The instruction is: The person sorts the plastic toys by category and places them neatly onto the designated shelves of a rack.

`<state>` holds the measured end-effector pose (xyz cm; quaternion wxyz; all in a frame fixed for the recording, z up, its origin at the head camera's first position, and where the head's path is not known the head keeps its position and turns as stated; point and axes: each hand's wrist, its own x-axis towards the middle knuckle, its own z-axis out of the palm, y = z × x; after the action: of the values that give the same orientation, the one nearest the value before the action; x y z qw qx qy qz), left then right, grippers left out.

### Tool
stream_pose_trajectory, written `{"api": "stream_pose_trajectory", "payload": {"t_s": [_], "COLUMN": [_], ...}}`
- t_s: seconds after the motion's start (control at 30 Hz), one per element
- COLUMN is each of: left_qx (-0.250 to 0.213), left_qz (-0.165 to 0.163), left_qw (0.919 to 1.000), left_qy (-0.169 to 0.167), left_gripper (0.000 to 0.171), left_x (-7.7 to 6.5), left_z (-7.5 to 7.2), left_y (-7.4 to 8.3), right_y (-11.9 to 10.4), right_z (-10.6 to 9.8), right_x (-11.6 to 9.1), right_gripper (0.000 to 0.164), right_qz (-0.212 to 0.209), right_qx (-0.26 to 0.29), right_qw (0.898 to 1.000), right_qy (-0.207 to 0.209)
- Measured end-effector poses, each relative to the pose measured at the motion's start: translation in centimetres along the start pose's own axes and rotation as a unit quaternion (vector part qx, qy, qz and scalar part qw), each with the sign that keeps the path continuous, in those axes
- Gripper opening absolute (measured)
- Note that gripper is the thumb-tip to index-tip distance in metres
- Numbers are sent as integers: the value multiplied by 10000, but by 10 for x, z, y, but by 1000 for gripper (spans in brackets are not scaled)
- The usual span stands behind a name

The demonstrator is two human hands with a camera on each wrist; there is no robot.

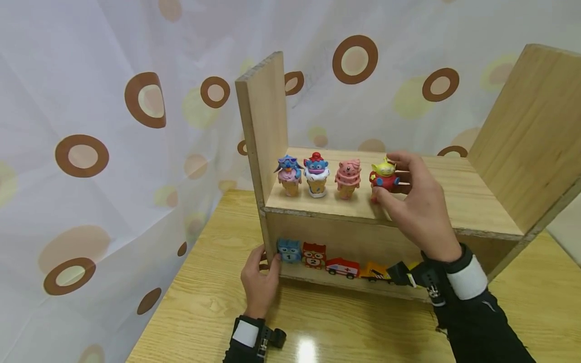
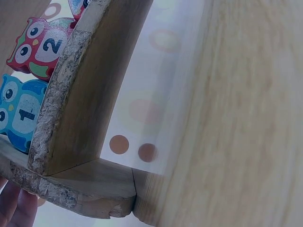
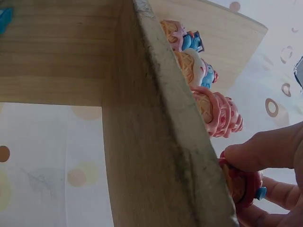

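In the head view my right hand holds a figurine with a yellow-green three-eyed head and red body, thumb in front and fingers behind, at the upper board of a wooden shelf. The right wrist view shows the same red figurine pinched close to the board's edge. Left of it stand a pink ice-cream-cone figurine, a blue one with a red top and a blue one with sunglasses. My left hand grips the shelf's left side panel low down.
On the lower board are a blue owl block numbered 1, a red owl block numbered 2, a red ambulance and a yellow-orange vehicle. My right wrist overlaps more yellow there. A patterned sheet hangs behind the wooden table.
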<state>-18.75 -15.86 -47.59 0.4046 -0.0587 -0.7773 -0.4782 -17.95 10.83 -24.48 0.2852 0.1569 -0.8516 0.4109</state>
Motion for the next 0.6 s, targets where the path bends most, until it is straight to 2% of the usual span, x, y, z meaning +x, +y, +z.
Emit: {"api": "stream_pose_trajectory", "payload": {"t_s": [0.6], "left_qx": [-76], "left_qz": [-28], "left_qw": [10000], "left_qy": [9], "left_gripper": [28], "left_x": [4], "left_z": [0], "left_y": [0], "right_y": [7], "right_z": [1], "right_x": [-1], "right_gripper": [66], "right_qz": [-53], "right_qx": [-188], "right_qw": [9997], "right_qy": [-131]}}
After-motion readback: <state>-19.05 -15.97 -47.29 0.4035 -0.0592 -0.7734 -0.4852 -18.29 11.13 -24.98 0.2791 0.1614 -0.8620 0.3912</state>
